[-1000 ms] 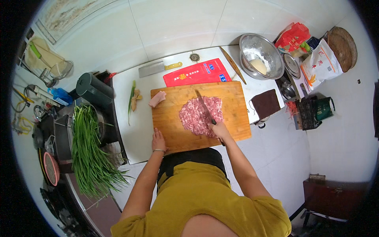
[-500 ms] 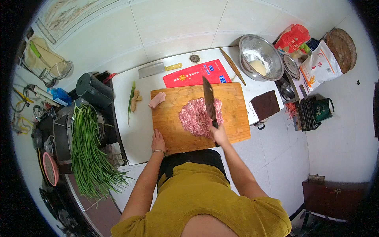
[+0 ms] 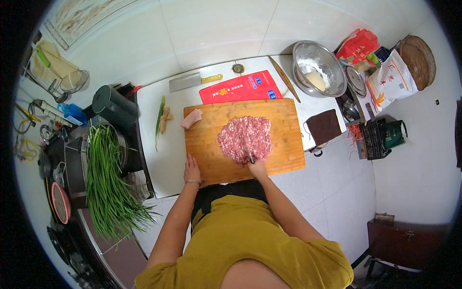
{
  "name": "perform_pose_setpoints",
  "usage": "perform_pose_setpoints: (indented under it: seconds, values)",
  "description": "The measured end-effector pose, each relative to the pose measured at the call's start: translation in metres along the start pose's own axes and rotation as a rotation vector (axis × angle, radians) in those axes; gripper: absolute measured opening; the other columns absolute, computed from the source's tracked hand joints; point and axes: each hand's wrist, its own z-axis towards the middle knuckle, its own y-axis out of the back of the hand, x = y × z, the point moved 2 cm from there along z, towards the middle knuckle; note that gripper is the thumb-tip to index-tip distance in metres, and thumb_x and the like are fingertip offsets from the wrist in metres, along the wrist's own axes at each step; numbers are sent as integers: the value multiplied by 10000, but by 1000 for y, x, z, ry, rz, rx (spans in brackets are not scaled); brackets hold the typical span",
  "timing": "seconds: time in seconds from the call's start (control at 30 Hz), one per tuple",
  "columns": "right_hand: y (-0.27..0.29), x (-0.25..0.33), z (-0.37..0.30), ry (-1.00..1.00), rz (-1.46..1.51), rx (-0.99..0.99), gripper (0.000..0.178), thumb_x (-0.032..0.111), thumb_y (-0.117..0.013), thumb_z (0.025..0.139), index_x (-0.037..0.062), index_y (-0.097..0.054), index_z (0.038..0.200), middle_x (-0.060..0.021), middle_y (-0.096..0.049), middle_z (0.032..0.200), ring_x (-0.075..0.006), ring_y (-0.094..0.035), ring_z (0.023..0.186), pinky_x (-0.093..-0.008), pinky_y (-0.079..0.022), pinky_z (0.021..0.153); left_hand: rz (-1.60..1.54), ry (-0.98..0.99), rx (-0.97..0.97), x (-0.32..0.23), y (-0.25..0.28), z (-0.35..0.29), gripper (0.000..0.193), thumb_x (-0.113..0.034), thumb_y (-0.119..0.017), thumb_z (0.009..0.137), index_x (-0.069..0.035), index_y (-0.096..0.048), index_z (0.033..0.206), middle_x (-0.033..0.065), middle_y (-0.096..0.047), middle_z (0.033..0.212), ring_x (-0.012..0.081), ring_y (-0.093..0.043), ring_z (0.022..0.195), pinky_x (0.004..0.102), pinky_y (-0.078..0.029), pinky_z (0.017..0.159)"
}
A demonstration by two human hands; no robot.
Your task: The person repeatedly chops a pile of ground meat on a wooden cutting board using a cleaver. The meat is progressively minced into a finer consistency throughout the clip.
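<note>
My right hand [image 3: 259,168] is closed round the handle of a dark kitchen knife [image 3: 250,156], at the near edge of a flat heap of minced meat [image 3: 244,136]. Only a short dark piece of the knife shows; I cannot make out its blade over the meat. Under the mince lies a wooden cutting board [image 3: 284,125]. At the board's near left edge my left hand [image 3: 192,169] rests flat, fingers stretched out, holding nothing. A pale pink piece of meat [image 3: 192,118] sits near the board's far left corner.
Left of the board lie a green onion [image 3: 160,123] and ginger [image 3: 165,119]. Behind it are a cleaver [image 3: 185,83], a red packet [image 3: 240,88], a rolling pin [image 3: 284,79] and a steel bowl with dough [image 3: 301,72]. Long green chives [image 3: 108,188] hang over the stove side.
My right hand has moved slightly left and toward me. The knife, raised with its blade broadside before, now points down at the mince and shows only narrowly. My left hand stays put.
</note>
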Motion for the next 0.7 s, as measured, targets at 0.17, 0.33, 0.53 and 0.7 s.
perform_pose_setpoints:
  seconds: [0.17, 0.33, 0.53, 0.7]
  values:
    - [55, 50, 7, -106, -61, 213, 337, 247, -559, 682, -53, -588, 834, -210, -567, 574, -333, -584, 537, -385, -444, 506, 5, 4, 23, 0, 5, -2, 1102, -286, -812, 475, 23, -166, 1311, 167, -42, 1406, 295, -200, 1252, 312, -285, 1006]
    - [30, 24, -3, 68, 381, 11, 234, 217, -549, 692, -5, -540, 764, -56, -482, 508, -184, -473, 416, -332, -370, 391, -10, 5, 55, -5, 22, -3, 1108, -290, -812, 475, 23, -159, 1314, 163, -42, 1407, 298, -196, 1254, 312, -277, 1009]
    - [64, 49, 11, -204, 119, 270, 320, 308, -603, 729, -3, -548, 680, -53, -477, 486, -154, -475, 409, -313, -357, 380, -31, -1, 39, 1, 7, 0, 1152, -313, -820, 455, 24, -138, 1320, 160, -29, 1411, 301, -193, 1255, 310, -275, 1009]
    - [72, 46, 6, -113, 228, -30, 407, 361, -569, 718, -45, -584, 733, -197, -584, 641, -314, -598, 645, -397, -443, 583, -21, 5, 63, -5, 24, -8, 1145, -314, -817, 466, 26, -135, 1320, 159, -25, 1412, 300, -186, 1258, 310, -265, 1014]
